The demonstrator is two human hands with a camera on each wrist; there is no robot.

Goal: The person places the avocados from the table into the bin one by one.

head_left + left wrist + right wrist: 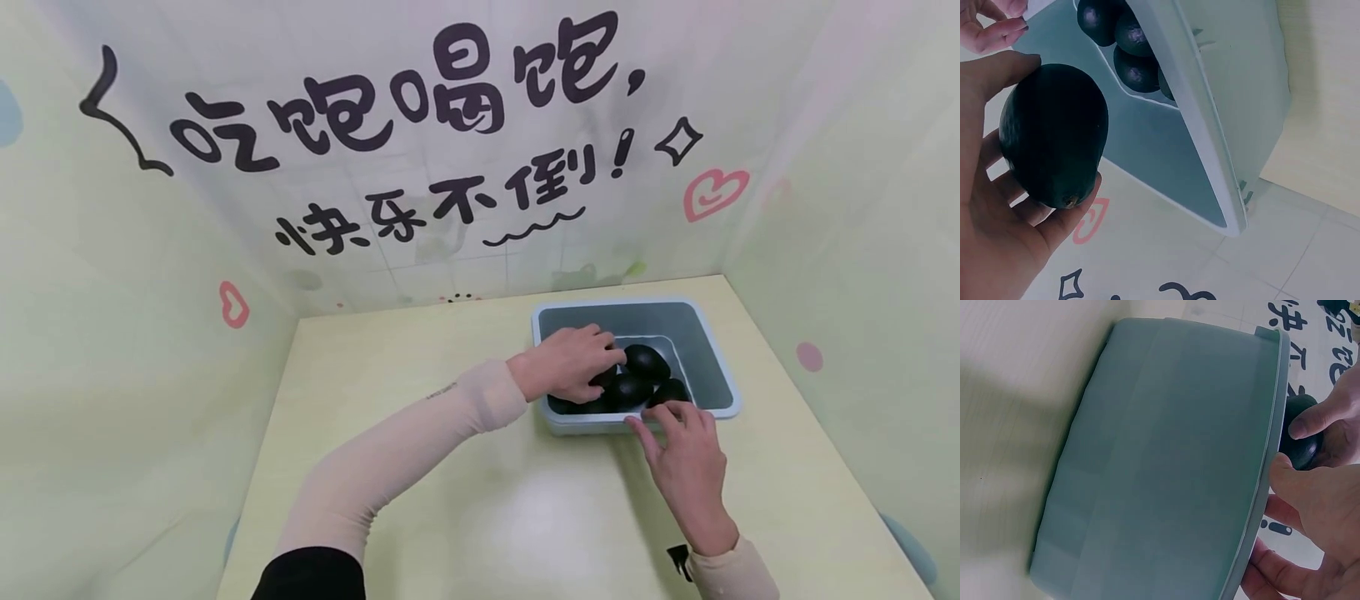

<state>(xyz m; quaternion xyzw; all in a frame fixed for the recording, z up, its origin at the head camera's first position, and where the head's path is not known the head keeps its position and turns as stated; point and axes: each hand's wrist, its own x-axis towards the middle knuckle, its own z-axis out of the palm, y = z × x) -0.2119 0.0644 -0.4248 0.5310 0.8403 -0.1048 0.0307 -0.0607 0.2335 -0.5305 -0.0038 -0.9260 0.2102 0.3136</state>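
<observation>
A dark avocado (pixel 1054 134) is held in the left hand (pixel 573 362), its stem end showing in the left wrist view. That hand is over the left part of a blue-grey plastic bin (pixel 622 318). Several more avocados (pixel 647 363) lie on the bin's floor. At the near rim, the right hand (pixel 690 467) grips the bin, thumb (pixel 1280 472) against the outside and fingers (pixel 1279 569) reaching over the edge. How far those fingers reach inside is partly hidden.
The bin stands at the back right of a pale wooden table (pixel 420 467). A printed curtain (pixel 450 267) with black lettering hangs behind the table and along its sides. A small black patch (pixel 679 560) shows beside the right wrist.
</observation>
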